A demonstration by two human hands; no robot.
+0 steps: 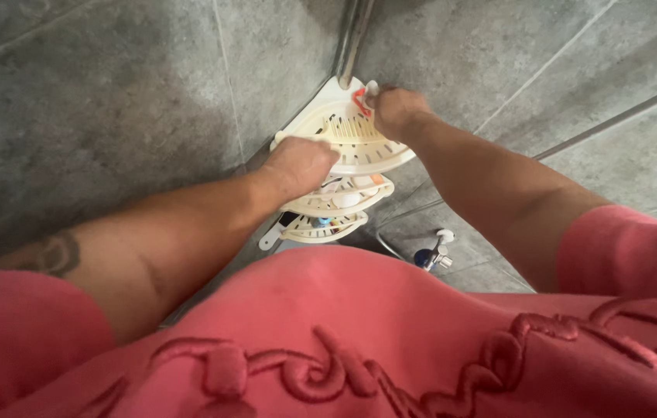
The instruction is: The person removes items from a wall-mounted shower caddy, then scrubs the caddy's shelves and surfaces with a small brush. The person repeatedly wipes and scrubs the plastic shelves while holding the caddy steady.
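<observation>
A cream plastic corner shelf (344, 128) with slotted tiers stands on a chrome pole (352, 35) in the corner of grey tiled walls. My left hand (297, 164) grips the front rim of the top tier. My right hand (396, 111) is closed at the back of that tier on a small red and white item (361, 98), next to the pole. The two lower tiers (340, 203) hold small white and blue things, partly hidden by my left hand.
Grey tiled walls (112, 101) close in on both sides. A chrome rail (615, 116) runs along the right wall. A tap fitting with a blue and white part (433, 251) sits low down. My red top (359, 340) fills the bottom of the view.
</observation>
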